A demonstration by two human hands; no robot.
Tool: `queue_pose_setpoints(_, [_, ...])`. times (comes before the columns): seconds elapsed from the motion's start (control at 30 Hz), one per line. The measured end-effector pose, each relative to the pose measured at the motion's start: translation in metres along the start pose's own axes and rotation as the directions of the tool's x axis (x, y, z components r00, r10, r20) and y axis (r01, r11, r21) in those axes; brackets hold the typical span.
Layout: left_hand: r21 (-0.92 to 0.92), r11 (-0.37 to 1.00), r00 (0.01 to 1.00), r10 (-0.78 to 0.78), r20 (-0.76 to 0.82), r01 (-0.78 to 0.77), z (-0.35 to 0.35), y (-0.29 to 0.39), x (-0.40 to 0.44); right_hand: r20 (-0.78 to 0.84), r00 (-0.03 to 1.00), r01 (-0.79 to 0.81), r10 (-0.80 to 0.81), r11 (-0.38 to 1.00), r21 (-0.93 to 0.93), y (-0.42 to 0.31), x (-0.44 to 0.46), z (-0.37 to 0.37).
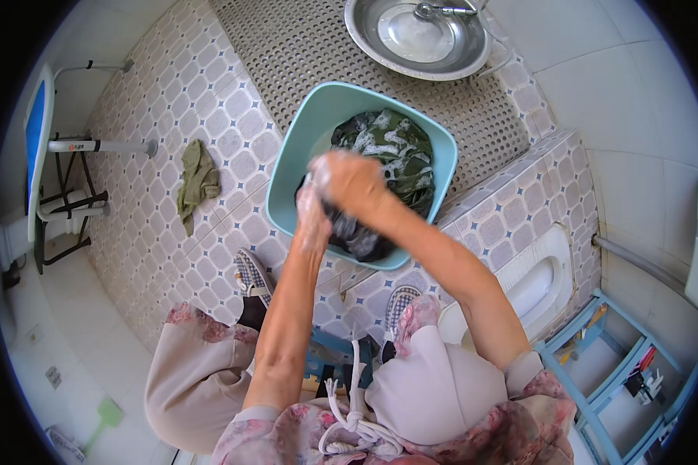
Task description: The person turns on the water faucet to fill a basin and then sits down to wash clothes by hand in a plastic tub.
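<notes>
A tiled floor (229, 116) spreads beneath a person's two hands, with a perforated mat (287, 50) laid beyond them, its holes presumably there to let water drain. Directly under the hands sits a teal basin (306, 132), drawn in close before the person's feet, likely so both arms can reach inside without stretching. Farther off, ahead and to the right of the hands, a steel bowl (366, 27) rests on the mat, out of the elbows' way. Just right of the hands, a suds-streaked green garment (411, 170) lies bunched in the basin; a dark cloth (361, 242) fills the near side, just below them. An olive cloth (198, 178) lies apart on the tiles to their left. The right hand (350, 182), curled and blurred, meets the foam-flecked left hand (312, 215) over the dark cloth; whether either grips it, one cannot tell.
</notes>
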State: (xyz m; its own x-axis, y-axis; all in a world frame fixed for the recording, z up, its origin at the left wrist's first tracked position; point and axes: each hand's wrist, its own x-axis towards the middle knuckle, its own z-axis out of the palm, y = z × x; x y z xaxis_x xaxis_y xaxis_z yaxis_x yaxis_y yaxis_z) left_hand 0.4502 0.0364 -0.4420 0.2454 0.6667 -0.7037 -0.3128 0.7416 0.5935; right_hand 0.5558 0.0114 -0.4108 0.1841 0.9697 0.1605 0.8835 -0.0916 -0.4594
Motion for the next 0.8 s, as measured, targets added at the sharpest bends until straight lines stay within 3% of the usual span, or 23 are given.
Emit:
queue_pose_setpoints(0.03, [-0.043,0.975,0.967,-0.211,0.143,0.219,-0.001,-0.001,-0.001,0.065,0.983,-0.174,0.174,0.985,-0.015,0.018,0.010,0.002])
queue_pose_setpoints(0.13, [0.093,0.990,0.983,-0.121,0.138,0.109,0.008,-0.001,-0.007,0.021,0.973,-0.231,0.231,0.972,0.029,0.015,-0.003,0.000])
queue_pose_setpoints(0.17, [0.100,0.993,0.991,-0.072,0.117,0.060,0.000,-0.003,-0.005,-0.021,0.992,-0.120,0.121,0.991,0.062,0.004,-0.012,-0.002])
queue_pose_setpoints(0.2, [0.105,0.994,0.996,-0.028,0.086,0.019,-0.016,-0.010,-0.001,-0.002,1.000,0.020,-0.020,0.999,-0.025,-0.019,-0.023,-0.011])
queue_pose_setpoints(0.23, [-0.082,0.991,0.907,-0.060,0.416,0.103,-0.052,-0.031,0.040,0.028,0.987,0.161,-0.159,0.981,-0.110,-0.039,-0.032,-0.019])
queue_pose_setpoints(0.27, [-0.172,0.944,0.711,-0.085,0.698,0.281,-0.088,-0.052,0.081,0.005,0.990,0.142,-0.142,0.989,-0.048,-0.048,-0.039,-0.017])
queue_pose_setpoints(0.33, [-0.216,0.907,0.765,-0.155,0.625,0.361,-0.074,-0.030,0.066,-0.047,0.993,0.115,-0.111,0.990,0.078,-0.054,-0.046,-0.008])
queue_pose_setpoints(0.4, [-0.030,0.988,0.978,-0.147,0.146,0.153,-0.047,-0.010,0.019,-0.123,0.992,0.054,-0.042,0.994,0.095,-0.041,-0.041,-0.003])
queue_pose_setpoints(0.43, [0.052,0.991,0.987,-0.129,0.100,0.124,-0.035,0.003,0.008,-0.159,0.987,0.026,-0.009,0.994,0.104,-0.028,-0.036,0.000])
queue_pose_setpoints(0.5, [0.202,0.976,0.996,-0.084,0.017,0.079,-0.015,0.016,-0.003,-0.073,0.985,-0.157,0.157,0.988,0.005,0.010,-0.032,0.012])
queue_pose_setpoints(0.53, [0.479,0.871,0.994,0.086,0.070,-0.109,-0.020,0.014,0.000,-0.086,0.981,-0.175,0.172,0.984,-0.022,0.024,-0.028,0.011])
queue_pose_setpoints(0.57, [0.603,0.767,0.975,0.174,0.137,-0.221,-0.021,0.017,0.000,-0.094,0.977,-0.197,0.192,0.980,-0.040,0.032,-0.027,0.011])
queue_pose_setpoints(0.67, [0.793,0.343,0.850,0.361,0.384,-0.504,-0.004,0.043,0.008,-0.233,0.972,0.038,-0.040,0.999,-0.012,0.038,-0.010,-0.028])
queue_pose_setpoints(0.7, [0.762,0.352,0.831,0.355,0.429,-0.543,0.009,0.052,0.004,-0.293,0.947,0.139,-0.130,0.990,0.011,0.037,-0.005,-0.042])
queue_pose_setpoints(0.77, [0.697,0.366,0.786,0.332,0.521,-0.617,0.034,0.067,-0.005,-0.113,0.985,0.163,-0.132,0.929,0.333,0.026,0.000,-0.061])
queue_pose_setpoints(0.8, [0.679,0.441,0.809,0.313,0.497,-0.587,0.041,0.071,-0.006,-0.027,0.987,0.150,-0.157,0.862,0.484,0.022,0.002,-0.065])
